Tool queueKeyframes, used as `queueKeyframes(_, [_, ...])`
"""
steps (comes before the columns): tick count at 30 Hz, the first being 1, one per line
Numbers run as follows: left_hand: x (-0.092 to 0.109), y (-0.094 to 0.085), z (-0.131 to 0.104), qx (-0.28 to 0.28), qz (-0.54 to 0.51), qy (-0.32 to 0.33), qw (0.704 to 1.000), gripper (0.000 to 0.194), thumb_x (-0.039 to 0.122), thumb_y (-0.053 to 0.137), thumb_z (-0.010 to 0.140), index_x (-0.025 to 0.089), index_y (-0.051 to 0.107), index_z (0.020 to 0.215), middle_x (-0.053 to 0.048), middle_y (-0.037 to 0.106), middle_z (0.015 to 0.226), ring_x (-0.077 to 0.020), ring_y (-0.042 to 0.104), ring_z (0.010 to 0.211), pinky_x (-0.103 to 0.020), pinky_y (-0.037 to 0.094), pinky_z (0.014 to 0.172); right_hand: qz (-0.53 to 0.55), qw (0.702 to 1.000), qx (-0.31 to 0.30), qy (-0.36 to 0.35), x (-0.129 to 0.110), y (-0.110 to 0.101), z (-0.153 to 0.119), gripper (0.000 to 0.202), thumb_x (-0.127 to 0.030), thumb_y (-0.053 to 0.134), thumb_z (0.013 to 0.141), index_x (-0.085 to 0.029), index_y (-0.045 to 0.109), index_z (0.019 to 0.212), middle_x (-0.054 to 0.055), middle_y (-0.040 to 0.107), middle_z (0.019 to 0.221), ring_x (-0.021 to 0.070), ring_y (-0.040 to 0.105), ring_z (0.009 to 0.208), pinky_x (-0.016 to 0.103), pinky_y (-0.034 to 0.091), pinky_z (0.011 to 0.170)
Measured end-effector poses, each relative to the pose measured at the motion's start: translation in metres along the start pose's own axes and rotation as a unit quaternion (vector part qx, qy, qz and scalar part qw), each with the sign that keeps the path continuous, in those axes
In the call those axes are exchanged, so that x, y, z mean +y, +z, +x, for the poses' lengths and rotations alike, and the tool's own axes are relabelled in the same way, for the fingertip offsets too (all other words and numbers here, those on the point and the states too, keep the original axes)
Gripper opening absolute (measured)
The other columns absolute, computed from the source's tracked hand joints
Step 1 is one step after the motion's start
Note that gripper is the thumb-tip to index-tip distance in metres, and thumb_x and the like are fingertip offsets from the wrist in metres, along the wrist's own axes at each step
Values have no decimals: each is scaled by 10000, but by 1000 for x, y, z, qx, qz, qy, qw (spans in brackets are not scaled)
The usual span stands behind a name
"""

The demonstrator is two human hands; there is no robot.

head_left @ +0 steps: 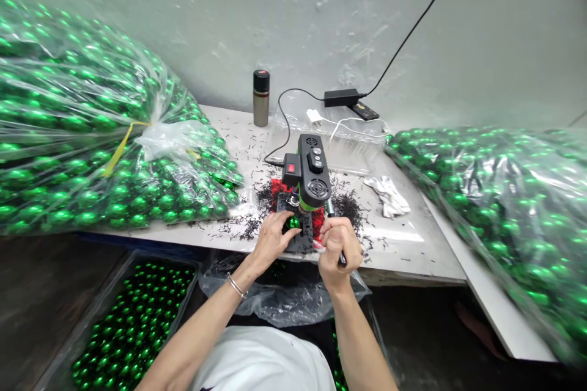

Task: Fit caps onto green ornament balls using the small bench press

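Observation:
A small black bench machine (314, 165) with a red switch stands in the middle of the white table. My left hand (273, 237) pinches a shiny green ball (293, 222) between thumb and fingers, low at the front of the machine over its dark base plate (298, 244). My right hand (340, 250) is wrapped round the machine's lever (342, 260), whose black end pokes out below the fist. Whether the machine's head touches the ball is hidden. Many short black bits (346, 211) lie heaped around the base, on and beside something red.
Large clear bags of green balls lie at left (68, 134) and right (504, 208). Behind stand a bottle (261, 101) and a power adapter (342, 97) on a plastic tray (353, 149). White gloves (387, 197) lie right. Below left is a bin of green balls (137, 311).

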State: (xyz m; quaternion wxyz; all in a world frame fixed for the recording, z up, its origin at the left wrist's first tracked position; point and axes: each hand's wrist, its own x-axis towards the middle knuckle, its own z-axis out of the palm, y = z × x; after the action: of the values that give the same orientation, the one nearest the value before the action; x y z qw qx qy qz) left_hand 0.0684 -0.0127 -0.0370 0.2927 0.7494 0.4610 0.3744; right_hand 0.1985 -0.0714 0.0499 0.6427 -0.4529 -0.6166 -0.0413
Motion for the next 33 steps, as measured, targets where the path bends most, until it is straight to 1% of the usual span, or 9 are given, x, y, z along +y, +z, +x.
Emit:
queueKeyframes(6, [-5,9,3,10,-3,-5,1000,319,344,772,813,225,721,1105,-95,744,1136,-289,646,1095,-479,420,1034,-3,1000,-8,-3,0,-1,-2,299,-95,425,935,-218,457,665,-25,494,614,133,551,636,277,434,587])
queueKeyframes(9, [-8,10,2,16,-13,-4,1000,336,354,780,807,222,729,1112,-95,750,1122,-286,650,1079,-482,411,1038,-2,1000,-14,-4,3,-3,-7,285,-113,421,939,-216,462,677,-12,523,658,130,552,637,275,432,571])
queueKeyframes(11, [-9,11,1,18,-14,-1,1000,344,365,778,808,219,730,1116,-98,749,1118,-285,649,1075,-483,409,1039,-9,1000,-23,-16,9,-3,-13,273,-139,419,947,-214,465,688,-3,544,696,125,540,630,282,440,583])
queueKeyframes(14, [-10,11,0,19,-11,-2,1000,343,386,767,817,225,729,1118,-96,747,1121,-283,643,1079,-490,395,1051,-27,998,-29,-54,23,0,-27,280,-192,388,970,-219,460,701,-8,548,706,120,524,612,315,483,659])
queueKeyframes(17, [-10,12,-1,17,-9,-9,1000,336,405,759,821,236,729,1110,-92,744,1130,-286,635,1088,-498,380,1065,-32,996,-8,-78,39,5,-42,300,-238,347,989,-224,455,711,-10,554,721,121,535,605,353,515,721])
queueKeyframes(21, [-9,12,-2,17,-9,-9,1000,331,405,761,819,242,729,1106,-93,746,1121,-291,632,1080,-498,380,1060,-16,997,24,-74,49,12,-55,308,-261,340,992,-226,440,702,-9,555,734,119,541,595,351,519,693])
queueKeyframes(27, [-10,11,-1,15,-12,-5,1000,317,391,755,825,240,723,1102,-86,744,1107,-283,634,1065,-490,393,1051,-15,997,25,-66,49,15,-54,319,-259,307,997,-231,433,705,-15,542,726,124,570,615,367,541,728])
queueKeyframes(31, [-9,10,1,10,-11,2,1000,306,378,753,828,233,721,1096,-85,747,1080,-276,640,1038,-485,407,1033,-36,992,-24,-120,48,12,-49,297,-240,339,989,-229,441,710,-16,544,719,126,582,633,344,532,709])
queueKeyframes(33, [-7,10,3,9,-11,7,1000,314,362,761,821,221,722,1099,-94,747,1077,-277,644,1030,-482,422,1016,-34,991,-26,-126,44,9,-42,303,-230,342,989,-226,438,702,-16,536,707,123,566,623,330,518,691])
